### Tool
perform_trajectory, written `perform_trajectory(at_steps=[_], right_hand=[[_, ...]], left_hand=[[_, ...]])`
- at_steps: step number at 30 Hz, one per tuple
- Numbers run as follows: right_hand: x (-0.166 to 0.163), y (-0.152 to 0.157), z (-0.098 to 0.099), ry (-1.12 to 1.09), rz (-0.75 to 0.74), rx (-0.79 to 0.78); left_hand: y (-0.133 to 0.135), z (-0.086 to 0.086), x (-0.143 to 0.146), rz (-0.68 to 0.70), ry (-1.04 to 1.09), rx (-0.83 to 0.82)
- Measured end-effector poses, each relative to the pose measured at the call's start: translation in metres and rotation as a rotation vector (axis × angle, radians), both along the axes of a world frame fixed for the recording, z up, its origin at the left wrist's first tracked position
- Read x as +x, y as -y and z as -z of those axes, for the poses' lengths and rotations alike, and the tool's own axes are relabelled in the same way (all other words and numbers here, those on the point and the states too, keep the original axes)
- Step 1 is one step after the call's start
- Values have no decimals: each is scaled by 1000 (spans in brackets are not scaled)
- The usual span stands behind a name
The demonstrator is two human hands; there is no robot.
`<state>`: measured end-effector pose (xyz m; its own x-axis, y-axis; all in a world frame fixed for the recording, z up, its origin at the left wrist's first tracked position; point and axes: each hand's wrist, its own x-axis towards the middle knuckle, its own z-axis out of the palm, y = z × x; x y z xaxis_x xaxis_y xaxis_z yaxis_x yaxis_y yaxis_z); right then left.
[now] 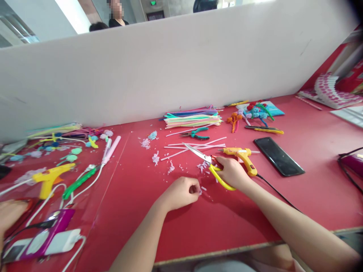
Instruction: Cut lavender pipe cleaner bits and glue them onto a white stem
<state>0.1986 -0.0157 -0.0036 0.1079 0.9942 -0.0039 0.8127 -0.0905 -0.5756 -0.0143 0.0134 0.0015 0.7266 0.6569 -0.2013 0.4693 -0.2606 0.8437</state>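
Note:
In my right hand (232, 172) is a pair of scissors (200, 154) with yellow handles, its blades pointing to the back left. My left hand (183, 192) rests low over the table with its fingers curled into a ring; small lavender snippets (203, 188) show at the fingertips, and whatever is inside the fingers is hidden. More lavender clippings (202, 166) lie under the scissors. Behind the blades several pale pink pipe cleaners (195, 146) cross one another. A yellow glue gun (241, 154) lies just beyond my right hand.
Teal-handled pliers (198, 133) lie before a bundle of coloured pipe cleaners (193, 120). A black phone (279, 155) is on the right. To the left are another yellow glue gun (52, 177), a purple-and-white power strip (48, 238) with cables, and another person's hand (13, 215). A white partition (141, 71) stands behind.

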Motion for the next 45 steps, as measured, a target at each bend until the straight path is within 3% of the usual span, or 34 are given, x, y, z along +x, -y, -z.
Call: perform_trajectory(at_steps=[8, 12, 16, 22, 33, 38, 45], right_hand=[[-18, 10, -8, -311, -259, -99], [-24, 12, -5, -397, -291, -117], [-25, 11, -2, -402, -258, -105], [-25, 12, -1, -321, -215, -79], [-28, 13, -3, -182, -226, -43], [-23, 15, -7, -87, -169, 3], [-19, 15, 3, 318, -191, 48]], left_hand=[[-2, 7, 9, -169, 232, -255], [1, 11, 14, -214, 270, -259], [7, 8, 17, -244, 274, -164], [10, 5, 18, -273, 203, 17], [11, 6, 21, -385, 350, -150], [0, 8, 14, -575, 543, -241], [-13, 7, 5, -822, 788, -274]])
